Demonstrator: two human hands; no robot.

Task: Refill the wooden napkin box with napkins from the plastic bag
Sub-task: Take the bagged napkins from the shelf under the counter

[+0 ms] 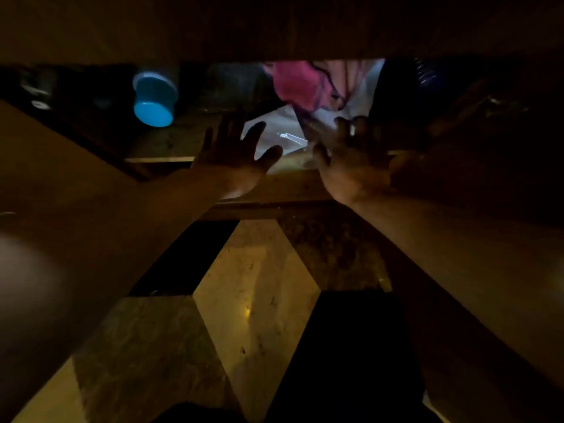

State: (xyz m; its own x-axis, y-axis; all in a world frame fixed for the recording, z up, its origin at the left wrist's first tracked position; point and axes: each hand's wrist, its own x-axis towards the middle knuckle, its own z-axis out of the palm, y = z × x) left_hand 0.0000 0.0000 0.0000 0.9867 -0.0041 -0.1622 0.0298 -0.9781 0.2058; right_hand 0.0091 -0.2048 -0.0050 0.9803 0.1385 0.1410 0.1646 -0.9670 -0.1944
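The scene is dim. A clear plastic bag (pixel 280 138) with white contents lies on a low shelf inside a dark cabinet. My left hand (pixel 235 151) is stretched toward it with fingers spread, its thumb and forefinger in front of the bag's left side. My right hand (pixel 351 151) reaches in at the bag's right side, fingers curled over the bag's edge; whether it grips the bag is unclear in the dark. No wooden napkin box is visible.
A blue plastic cup (pixel 155 99) lies on its side at the shelf's left. Pink fabric or a pink bag (pixel 299 83) sits behind the plastic bag. Dark objects fill the shelf's right side. A patterned tile floor (pixel 256 300) lies below.
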